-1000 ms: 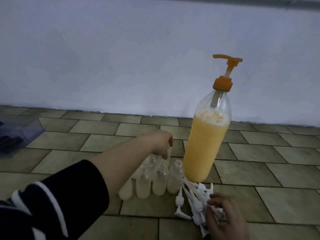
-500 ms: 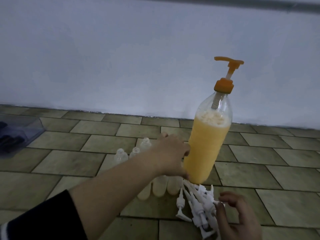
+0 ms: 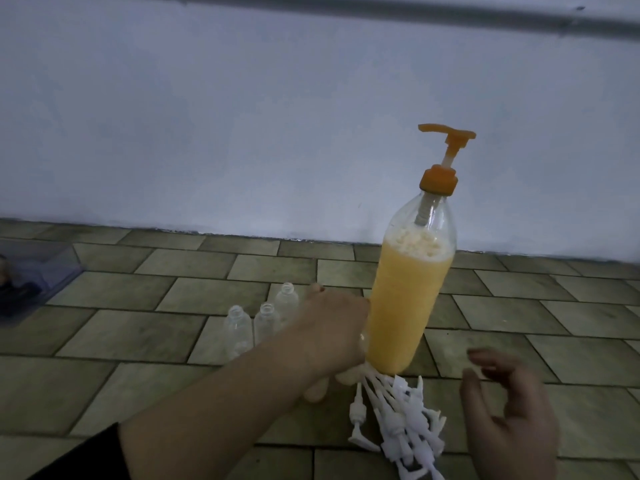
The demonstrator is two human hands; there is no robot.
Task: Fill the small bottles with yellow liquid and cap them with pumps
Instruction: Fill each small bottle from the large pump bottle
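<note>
Three small clear bottles (image 3: pixel 265 323) stand uncapped and look empty on the tiled floor (image 3: pixel 138 327), two side by side in front and one behind them to the right; pale rounded shapes under the left forearm may be more of them, but the arm hides them and no count is possible. Just to their right stands one large clear bottle (image 3: pixel 405 306), upright with a slight lean, filled most of the way with yellow liquid topped by a layer of foam, and closed by one orange pump (image 3: pixel 441 161) whose spout points left. At its foot lies a heap of white pumps (image 3: pixel 398 417), tubes fanned toward the large bottle, too tangled to count.

The left hand (image 3: pixel 334 327) is against the lower left side of the large bottle, its fingers out of sight behind the bottle, so whether they curl round it cannot be told. The right hand (image 3: pixel 509 410) hovers to the right of the pump heap, fingers loosely spread and slightly bent, holding nothing.

At the far left edge sits a clear plastic box (image 3: pixel 34 275) with dark contents, against the pale wall (image 3: pixel 242 116).
</note>
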